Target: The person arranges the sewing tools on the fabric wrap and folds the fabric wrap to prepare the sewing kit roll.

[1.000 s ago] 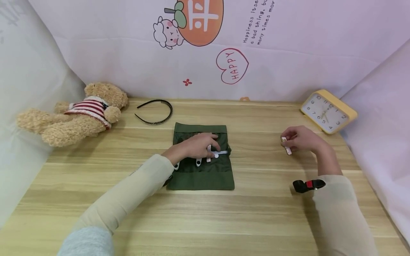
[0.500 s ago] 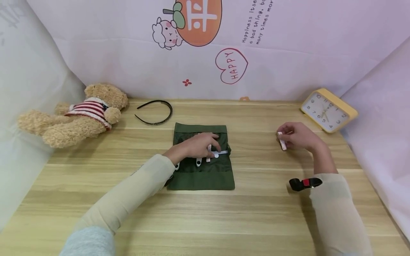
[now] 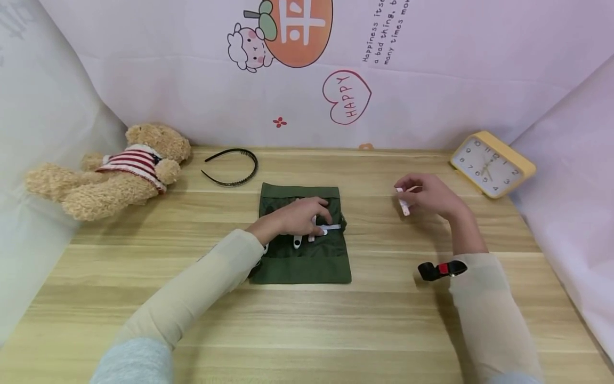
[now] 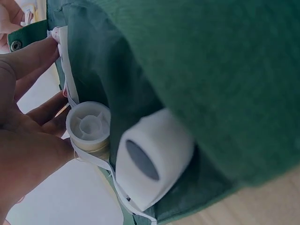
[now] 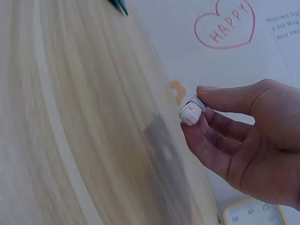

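Observation:
My right hand (image 3: pixel 429 194) pinches a small slim white piece with pinkish marks (image 3: pixel 404 205) between thumb and fingers, above the table; its kind is unclear. In the right wrist view its white end (image 5: pixel 191 113) faces the camera. On the spread dark green fabric organiser (image 3: pixel 302 272) lies my left hand (image 3: pixel 299 216), finger and thumb at the white elastic band (image 3: pixel 332 228), seemingly pinching it. The left wrist view shows a spool (image 4: pixel 89 123) and a white item with a dark oval (image 4: pixel 154 154) tucked behind that band. The palm hides part of the organiser's contents.
A teddy bear (image 3: pixel 129 165) lies at the back left, with a black headband (image 3: pixel 254 168) beside it. The yellow alarm clock (image 3: pixel 494 165) stands at the back right, beyond the right hand. A printed white cloth (image 3: pixel 412 106) rises behind the wooden table (image 3: pixel 297 330).
My right hand has moved left and slightly away from me, carrying the small white piece toward the organiser. The left hand has stayed nearly still at the band.

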Demonstrator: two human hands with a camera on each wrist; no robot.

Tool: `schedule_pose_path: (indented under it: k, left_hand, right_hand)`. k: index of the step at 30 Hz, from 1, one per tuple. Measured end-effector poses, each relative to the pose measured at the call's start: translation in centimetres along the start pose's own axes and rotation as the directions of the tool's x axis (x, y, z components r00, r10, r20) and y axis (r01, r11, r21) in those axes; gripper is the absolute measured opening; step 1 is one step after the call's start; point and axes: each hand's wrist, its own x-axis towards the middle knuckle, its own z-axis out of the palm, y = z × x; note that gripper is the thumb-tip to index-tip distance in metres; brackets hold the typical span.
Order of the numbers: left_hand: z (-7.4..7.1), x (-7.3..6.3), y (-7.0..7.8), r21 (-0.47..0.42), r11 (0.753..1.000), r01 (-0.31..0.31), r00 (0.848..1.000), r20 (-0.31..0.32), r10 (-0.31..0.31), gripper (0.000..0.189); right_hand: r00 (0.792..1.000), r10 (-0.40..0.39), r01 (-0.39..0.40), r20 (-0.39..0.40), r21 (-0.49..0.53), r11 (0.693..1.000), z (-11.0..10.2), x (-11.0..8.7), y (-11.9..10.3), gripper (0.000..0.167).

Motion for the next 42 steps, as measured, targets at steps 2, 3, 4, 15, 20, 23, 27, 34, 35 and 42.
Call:
schedule_pose_path:
  k: [2,3,4,15,20,23,27,34,35,42]
  left_hand:
    - [0.0,0.1,0.1,0.013,1.000,0.008,1.000,-0.004,-0.008,0.029]
    - [0.0,0.2,0.2,0.025,1.000,0.011,1.000,-0.006,-0.011,0.028]
    - [0.0,0.2,0.2,0.035,0.999,0.013,1.000,-0.010,-0.013,0.028]
    - [0.2,0.6,0.6,0.065,0.997,0.039,0.999,-0.020,-0.038,0.020]
    - [0.3,0.8,0.6,0.059,0.998,0.035,0.999,-0.026,-0.034,0.016]
    - [0.4,0.8,0.6,0.047,0.998,0.036,0.999,-0.029,-0.034,0.014]
    - [0.5,0.9,0.6,0.041,0.999,0.032,0.999,-0.037,-0.030,0.012]
    - [0.6,0.8,0.5,0.023,0.999,0.030,0.999,-0.044,-0.029,0.012]
    - [0.6,0.8,0.6,0.021,0.999,0.031,0.999,-0.044,-0.030,0.013]
    - [0.6,0.8,0.5,0.024,0.999,0.027,0.999,-0.046,-0.026,0.014]
  right_hand:
    - [1.000,-0.005,0.005,0.000,0.038,0.999,0.4,0.3,-0.6,0.030]
    - [1.000,-0.008,0.009,-0.003,0.065,0.998,0.6,0.4,-0.9,0.030]
    - [1.000,-0.015,0.015,-0.004,0.087,0.996,0.8,0.6,-1.2,0.030]
    - [0.993,-0.116,0.116,-0.013,0.203,0.972,3.9,2.8,-3.6,0.032]
    - [0.991,-0.135,0.134,-0.012,0.263,0.955,5.5,3.7,-4.2,0.032]
    - [0.987,-0.162,0.154,0.008,0.266,0.952,6.3,4.2,-4.5,0.029]
    - [0.978,-0.202,0.186,0.044,0.240,0.953,7.4,4.7,-4.7,0.023]
    - [0.970,-0.234,0.218,0.067,0.181,0.959,8.5,5.1,-4.8,0.014]
    - [0.970,-0.232,0.215,0.072,0.186,0.959,8.6,5.2,-4.9,0.014]
    - [0.968,-0.228,0.204,0.105,0.200,0.958,8.7,5.3,-5.1,0.014]
